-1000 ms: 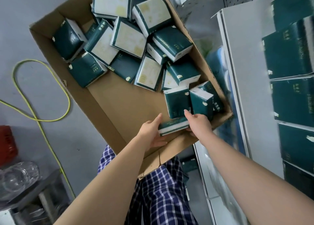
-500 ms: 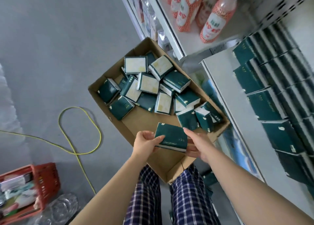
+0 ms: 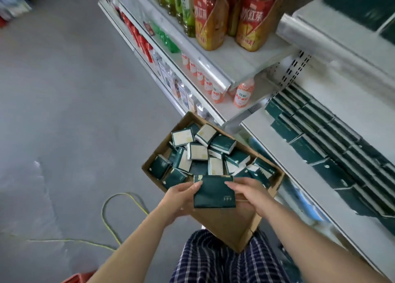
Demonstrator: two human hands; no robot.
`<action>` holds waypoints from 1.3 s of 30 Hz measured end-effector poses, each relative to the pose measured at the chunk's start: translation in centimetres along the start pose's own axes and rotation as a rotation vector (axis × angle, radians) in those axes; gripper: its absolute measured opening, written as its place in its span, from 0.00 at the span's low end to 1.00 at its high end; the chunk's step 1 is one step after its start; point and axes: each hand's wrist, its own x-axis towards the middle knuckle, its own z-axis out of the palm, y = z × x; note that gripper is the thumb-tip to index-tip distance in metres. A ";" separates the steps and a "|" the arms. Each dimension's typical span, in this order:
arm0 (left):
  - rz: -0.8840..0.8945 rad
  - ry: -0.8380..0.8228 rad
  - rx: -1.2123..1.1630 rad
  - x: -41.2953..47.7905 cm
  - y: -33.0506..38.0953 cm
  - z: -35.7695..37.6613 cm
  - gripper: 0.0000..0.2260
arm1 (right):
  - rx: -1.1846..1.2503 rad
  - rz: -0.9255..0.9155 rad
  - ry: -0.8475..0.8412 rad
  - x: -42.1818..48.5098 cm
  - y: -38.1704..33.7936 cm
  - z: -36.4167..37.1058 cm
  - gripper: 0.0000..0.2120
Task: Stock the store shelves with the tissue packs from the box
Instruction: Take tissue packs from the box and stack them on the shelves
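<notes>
Tissue packs are being transferred one unit at a time. One dark green soft-wrapped tissue pack (image 3: 214, 192) is being held flat above the near half of the brown cardboard box (image 3: 230, 225), clear of the contents. The left hand (image 3: 181, 199) is gripping the left edge of this pack, with one digit lying on the top face and the others curling beneath. The right hand (image 3: 250, 192) is gripping the right edge, with bent fingers lying over the top corner; its thumb is not showing. Inside the box, toward its far end, a loose heap of green-and-white packs (image 3: 198, 152) is lying unsorted, well over a dozen units, and the near half of the box floor is showing bare. To the right of the box, the white metal shelf (image 3: 303, 171) is carrying several tight rows of shelved green packs (image 3: 316, 137), and a bare strip is running along its front edge. Judgement: stocking is well under way but is not nearing completion. The held pack is not yet resting on the shelf, and the heap in the box is awaiting transfer.
</notes>
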 end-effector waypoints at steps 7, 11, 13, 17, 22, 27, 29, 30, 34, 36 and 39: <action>0.199 -0.191 0.168 -2.0 10.5 -0.3 0.20 | 0.089 -0.232 0.056 -5.4 -6.7 -3.2 0.20; 0.365 -0.156 0.213 -3.1 16.4 1.4 0.22 | 0.094 -0.343 0.037 -7.8 -10.7 -5.2 0.25; 0.421 -0.141 0.224 -3.7 18.7 2.2 0.14 | 0.065 -0.351 0.012 -9.0 -12.5 -5.8 0.27; 0.537 -0.160 0.222 -5.7 24.3 4.1 0.14 | 0.007 -0.444 0.071 -11.6 -17.1 -7.5 0.21; 0.690 -0.217 0.219 -9.0 30.9 8.2 0.19 | 0.008 -0.587 0.183 -16.1 -21.9 -10.6 0.12; 0.825 -0.258 0.242 -11.1 35.0 12.1 0.20 | 0.031 -0.745 0.241 -19.9 -24.4 -14.1 0.11; 0.853 -0.275 0.263 -11.3 35.9 13.4 0.21 | 0.034 -0.781 0.273 -20.8 -24.4 -15.2 0.12; 0.862 -0.292 0.268 -11.5 36.2 14.2 0.22 | 0.037 -0.793 0.297 -21.2 -24.2 -15.7 0.12; 0.874 -0.384 0.284 -11.8 37.3 17.9 0.23 | 0.028 -0.837 0.420 -23.4 -23.6 -18.6 0.12; 0.874 -0.437 0.302 -11.8 37.6 20.2 0.23 | 0.050 -0.853 0.469 -24.8 -23.0 -20.4 0.10; 0.870 -0.492 0.350 -11.8 37.8 23.8 0.24 | 0.074 -0.865 0.513 -26.7 -21.6 -22.8 0.07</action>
